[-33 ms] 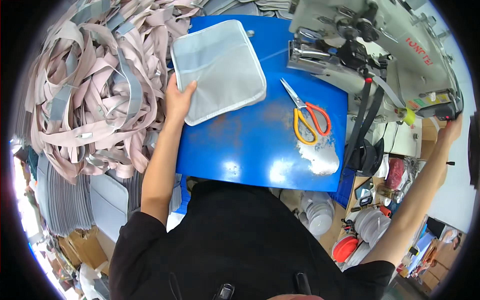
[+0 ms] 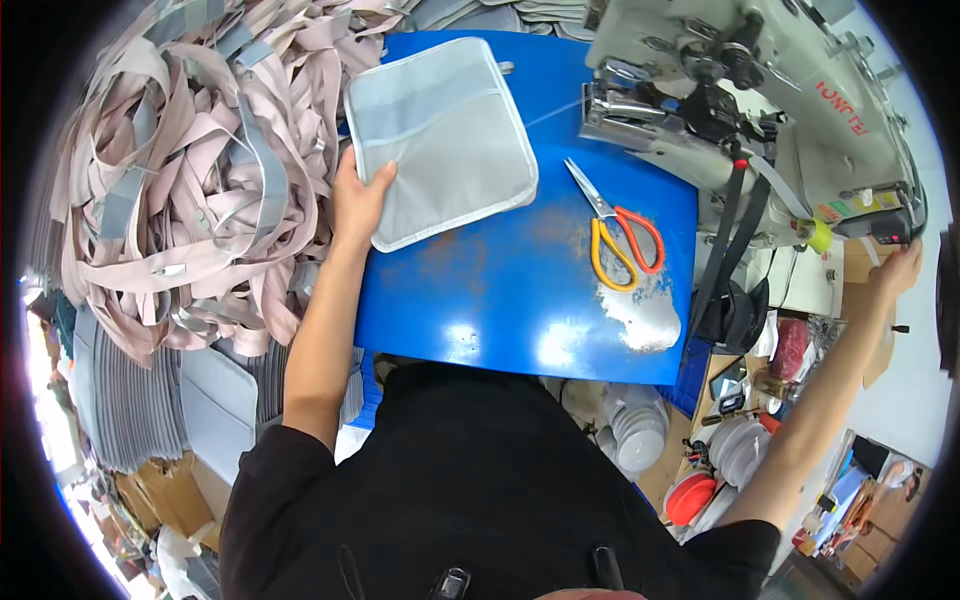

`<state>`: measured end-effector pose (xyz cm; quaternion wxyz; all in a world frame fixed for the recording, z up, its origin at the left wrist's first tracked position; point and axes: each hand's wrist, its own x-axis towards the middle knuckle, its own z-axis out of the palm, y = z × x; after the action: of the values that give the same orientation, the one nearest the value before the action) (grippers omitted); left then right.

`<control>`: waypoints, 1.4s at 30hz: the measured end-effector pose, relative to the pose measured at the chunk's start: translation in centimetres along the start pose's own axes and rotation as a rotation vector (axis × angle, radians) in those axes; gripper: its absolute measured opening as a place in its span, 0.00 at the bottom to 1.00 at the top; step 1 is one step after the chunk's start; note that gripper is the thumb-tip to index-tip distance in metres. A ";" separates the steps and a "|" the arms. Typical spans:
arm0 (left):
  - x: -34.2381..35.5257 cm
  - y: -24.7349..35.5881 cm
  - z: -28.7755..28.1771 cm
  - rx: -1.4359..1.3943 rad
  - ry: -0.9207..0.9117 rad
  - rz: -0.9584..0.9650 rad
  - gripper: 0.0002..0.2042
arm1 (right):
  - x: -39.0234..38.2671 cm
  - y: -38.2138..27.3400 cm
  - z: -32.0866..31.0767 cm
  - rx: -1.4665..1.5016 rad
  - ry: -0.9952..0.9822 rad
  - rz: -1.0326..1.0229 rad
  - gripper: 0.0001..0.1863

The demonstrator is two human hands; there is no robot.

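Observation:
A grey rectangular fabric panel (image 2: 450, 150) with pale bound edges lies tilted over the blue table. My left hand (image 2: 362, 200) pinches its left edge, thumb on top and fingers hidden beneath. A thin thread runs from its right side toward the presser-foot end of the sewing machine (image 2: 640, 115). Scissors (image 2: 612, 225) with one orange and one yellow handle rest to the panel's right, blades slightly apart. Far to the right, my right hand (image 2: 896, 270) is at the end of the machine, beside a black part (image 2: 885, 225). Its fingertips are too small and partly hidden to read.
Pink and grey straps (image 2: 200, 180) heap high at the left. Below them stand stacked grey panels (image 2: 130, 390). The blue table (image 2: 480, 300) is scuffed near its right corner. Black belts (image 2: 730, 230) hang off the machine, above spools (image 2: 740, 450) and a red lid (image 2: 690, 497).
The panel, scissors and machine appear shifted slightly right in the picture. My right hand has moved a little down and left from the machine's end; a pale strip shows beside it.

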<state>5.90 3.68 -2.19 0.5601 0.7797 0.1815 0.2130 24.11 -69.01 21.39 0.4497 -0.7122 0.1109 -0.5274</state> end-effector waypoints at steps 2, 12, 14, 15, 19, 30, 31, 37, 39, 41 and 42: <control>-0.2 -0.9 -0.3 -0.146 -0.028 0.012 0.22 | -10.8 -4.5 -0.3 -0.269 0.163 -0.367 0.22; 0.1 -0.5 0.1 -0.286 -0.082 -0.110 0.21 | -35.3 -9.4 2.6 -0.321 -1.585 -0.015 0.45; 0.2 -0.5 0.1 -0.282 -0.095 -0.109 0.21 | -35.0 -9.6 3.2 -0.169 -1.671 0.216 0.45; 0.2 -0.6 0.0 -0.292 -0.100 -0.117 0.21 | -35.2 -9.8 3.5 -0.023 -1.708 0.448 0.44; 0.3 -0.8 -0.1 -0.324 -0.112 -0.136 0.21 | -37.8 -10.9 4.6 0.016 -1.552 0.268 0.38; -5.0 11.3 -2.1 -0.184 -0.049 0.216 0.18 | -38.6 -11.0 5.2 -0.219 -1.332 -0.119 0.29; -6.8 13.4 -3.3 -0.014 -0.087 0.282 0.19 | -38.1 -10.6 3.9 -0.303 -1.363 -0.162 0.29; -14.7 18.0 -5.8 0.933 -0.827 0.525 0.35 | -36.8 -9.9 -0.8 -0.472 -1.355 -0.338 0.32; -15.0 15.4 -4.2 0.840 -0.983 0.435 0.32 | -36.5 -10.0 -1.1 -0.440 -1.337 -0.432 0.29; -14.3 12.5 -2.8 0.782 -0.896 0.473 0.29 | -36.4 -10.1 -0.9 -0.378 -1.251 -0.601 0.26; -13.6 11.0 -2.2 0.775 -0.802 0.510 0.26 | -36.5 -10.0 -0.4 -0.306 -1.226 -0.537 0.24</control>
<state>-6.31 -5.03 7.14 0.1917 0.9650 -0.1716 -0.0511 5.28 -40.42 5.18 0.1794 -0.9405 -0.2705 -0.1008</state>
